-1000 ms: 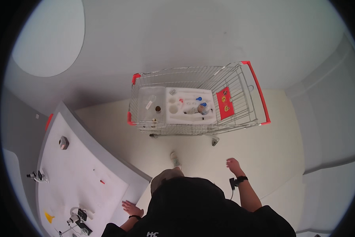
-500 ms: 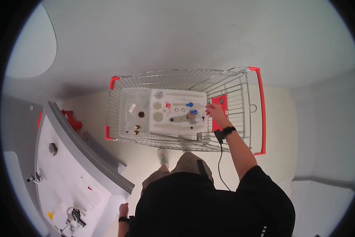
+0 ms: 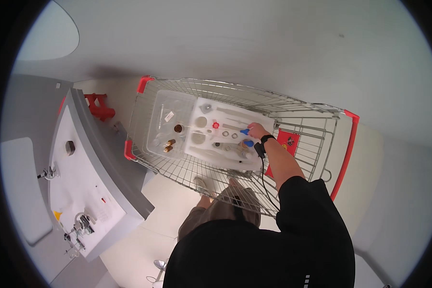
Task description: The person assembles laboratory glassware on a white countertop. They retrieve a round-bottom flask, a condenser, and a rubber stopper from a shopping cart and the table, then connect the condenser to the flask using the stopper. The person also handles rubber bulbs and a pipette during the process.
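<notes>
My right hand (image 3: 257, 130) reaches over the right part of a white foam tray (image 3: 211, 105) in the shopping cart. Its bent fingers close at the right end of a blue bulb-shaped piece (image 3: 244, 132); the fingertips are partly hidden. A second blue piece (image 3: 248, 143) lies just below it. Left of the hand, the tray holds small rings (image 3: 225, 134), a red knob-like piece (image 3: 216, 125) and clear glassware (image 3: 223, 146) in cut-outs. A clear plastic bin (image 3: 158, 108) beside the tray contains brown bottles (image 3: 170, 143) and a round dark-topped jar (image 3: 178, 128). My left hand is out of view.
The wire cart (image 3: 196, 188) has a red handle (image 3: 346, 156) on the right and a red panel (image 3: 288, 141). At the left stands a white-topped counter (image 3: 88, 165) with metal clamps (image 3: 84, 224) and a yellow funnel (image 3: 58, 215). A red stool (image 3: 99, 107) stands behind it.
My right hand has moved left over the tray to the blue bulb-shaped piece. My left hand has left the view. The cart appears turned clockwise in view.
</notes>
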A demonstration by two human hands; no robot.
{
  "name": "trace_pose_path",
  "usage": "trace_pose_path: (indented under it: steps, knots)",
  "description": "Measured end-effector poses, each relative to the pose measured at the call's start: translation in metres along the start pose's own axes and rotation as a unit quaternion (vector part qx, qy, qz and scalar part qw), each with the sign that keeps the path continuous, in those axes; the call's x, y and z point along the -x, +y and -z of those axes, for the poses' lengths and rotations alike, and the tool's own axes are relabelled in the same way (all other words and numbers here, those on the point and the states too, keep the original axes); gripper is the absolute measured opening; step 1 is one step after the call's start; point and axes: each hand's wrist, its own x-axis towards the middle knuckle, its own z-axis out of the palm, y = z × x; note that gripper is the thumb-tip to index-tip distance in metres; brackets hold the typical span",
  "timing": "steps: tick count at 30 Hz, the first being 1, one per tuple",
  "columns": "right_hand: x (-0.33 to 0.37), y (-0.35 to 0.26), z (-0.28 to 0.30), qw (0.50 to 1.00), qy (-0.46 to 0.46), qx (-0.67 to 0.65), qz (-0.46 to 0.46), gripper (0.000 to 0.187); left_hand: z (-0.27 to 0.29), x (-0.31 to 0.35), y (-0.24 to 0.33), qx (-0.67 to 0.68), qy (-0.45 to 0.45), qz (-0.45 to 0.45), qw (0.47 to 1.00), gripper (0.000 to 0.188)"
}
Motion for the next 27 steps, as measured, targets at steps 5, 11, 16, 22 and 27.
trace_pose_path:
  steps: [5,11,16,22,27]
  knots:
    - [0.002,-0.001,-0.003,0.986,0.011,0.125,0.109,0.035,-0.009,0.013,0.037,0.01,-0.002,0.014,1.0,0.027]
    - [0.024,-0.009,0.008,0.972,0.02,0.183,0.143,0.031,-0.013,0.024,0.048,-0.004,0.003,-0.04,0.999,0.027]
    - [0.034,0.009,0.019,0.974,0.04,0.184,0.125,0.032,-0.007,0.011,0.065,0.025,0.014,-0.048,0.998,0.029]
    - [0.036,0.036,0.003,0.974,0.013,0.188,0.124,0.033,-0.018,-0.001,0.077,0.165,-0.013,0.093,0.982,0.033]
    - [0.052,0.024,-0.004,0.979,0.004,0.177,0.105,0.03,-0.026,0.005,0.063,0.095,-0.007,0.043,0.994,0.037]
